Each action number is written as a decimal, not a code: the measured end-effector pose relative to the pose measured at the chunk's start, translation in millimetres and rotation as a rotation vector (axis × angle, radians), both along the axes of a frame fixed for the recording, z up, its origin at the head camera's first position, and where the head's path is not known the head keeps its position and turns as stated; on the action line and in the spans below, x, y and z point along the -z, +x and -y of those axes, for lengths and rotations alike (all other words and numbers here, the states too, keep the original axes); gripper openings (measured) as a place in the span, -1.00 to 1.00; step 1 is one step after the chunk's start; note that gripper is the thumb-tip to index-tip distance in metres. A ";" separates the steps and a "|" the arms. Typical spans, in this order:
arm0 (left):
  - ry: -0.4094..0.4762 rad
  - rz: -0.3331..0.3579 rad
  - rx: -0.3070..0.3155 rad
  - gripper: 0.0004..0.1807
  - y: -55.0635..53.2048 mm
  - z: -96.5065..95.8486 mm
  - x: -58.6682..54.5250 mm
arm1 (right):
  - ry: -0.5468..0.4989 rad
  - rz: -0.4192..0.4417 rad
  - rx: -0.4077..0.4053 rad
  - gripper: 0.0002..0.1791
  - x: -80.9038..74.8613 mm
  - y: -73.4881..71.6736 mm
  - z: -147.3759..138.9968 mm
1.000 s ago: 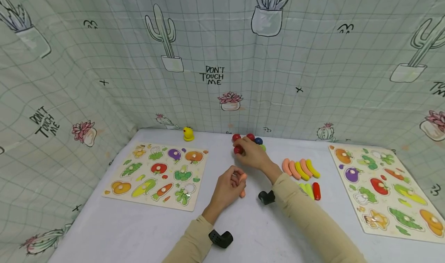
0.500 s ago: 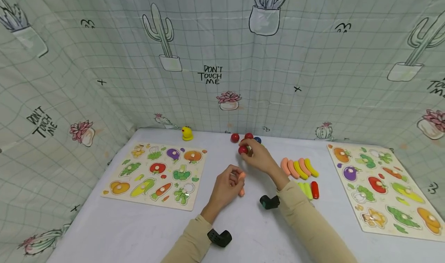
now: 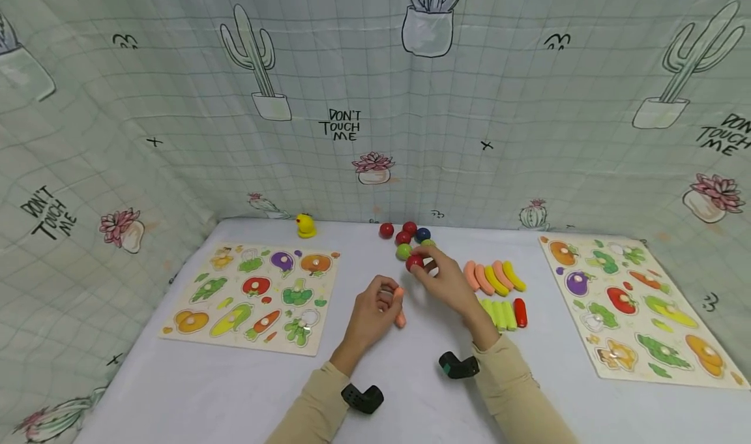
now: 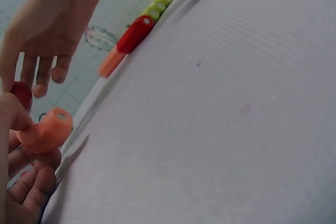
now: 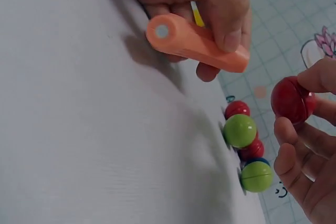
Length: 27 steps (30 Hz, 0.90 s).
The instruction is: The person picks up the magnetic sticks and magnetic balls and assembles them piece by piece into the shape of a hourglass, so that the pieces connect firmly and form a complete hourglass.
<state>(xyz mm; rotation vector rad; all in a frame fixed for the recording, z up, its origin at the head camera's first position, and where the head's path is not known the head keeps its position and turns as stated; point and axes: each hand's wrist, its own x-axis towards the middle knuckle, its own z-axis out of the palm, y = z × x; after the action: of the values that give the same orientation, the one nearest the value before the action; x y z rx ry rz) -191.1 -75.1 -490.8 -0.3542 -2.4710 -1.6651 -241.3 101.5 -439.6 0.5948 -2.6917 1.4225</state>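
Note:
My left hand (image 3: 372, 310) pinches an orange stick (image 5: 197, 43), slightly bent, with a silvery disc in its end. It is held above the white table. My right hand (image 3: 448, 281) pinches a shiny red ball (image 5: 289, 99) between thumb and fingers, a short way from the orange stick and not touching it. Behind my right hand, several loose balls lie grouped on the table: red balls (image 3: 386, 230), a blue ball (image 3: 423, 234) and green balls (image 3: 403, 251).
Curved orange and yellow sticks (image 3: 495, 279) lie in a row to the right. Straight light green sticks (image 3: 499, 315) and a red stick (image 3: 520, 313) lie before them. Vegetable puzzle boards flank them, left (image 3: 272, 333) and right (image 3: 610, 359). A yellow toy duck (image 3: 306, 225) stands at the back.
My right hand has drawn a red ball out of the group, toward me and toward the left hand. A green ball behind it has come into sight. My left hand still holds the orange stick.

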 end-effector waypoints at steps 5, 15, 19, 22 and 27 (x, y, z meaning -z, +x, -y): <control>0.001 0.000 -0.007 -0.78 -0.5 1.4 -0.2 | -0.054 0.049 0.055 -0.63 3.4 13.2 -1.4; -0.006 0.010 0.042 -0.78 2.4 -0.5 -0.8 | -0.125 0.059 0.056 -0.65 5.8 28.7 -4.4; 0.001 0.039 0.060 -0.77 2.4 -0.9 -1.3 | -0.107 0.085 0.072 -0.66 5.7 29.2 -6.2; 0.009 0.048 0.065 -0.76 1.9 -1.4 -1.9 | -0.103 0.095 0.076 -0.66 5.8 28.4 -7.1; 0.021 0.070 0.072 -0.76 1.6 -1.5 -2.5 | -0.097 0.123 0.051 -0.69 7.9 29.0 -6.4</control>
<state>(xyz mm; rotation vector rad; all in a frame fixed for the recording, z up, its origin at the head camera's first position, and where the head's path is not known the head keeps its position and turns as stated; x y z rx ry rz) -189.5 -73.6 -488.3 -0.3935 -2.5166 -1.7591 -212.3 107.9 -447.5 0.4423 -2.6871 1.6161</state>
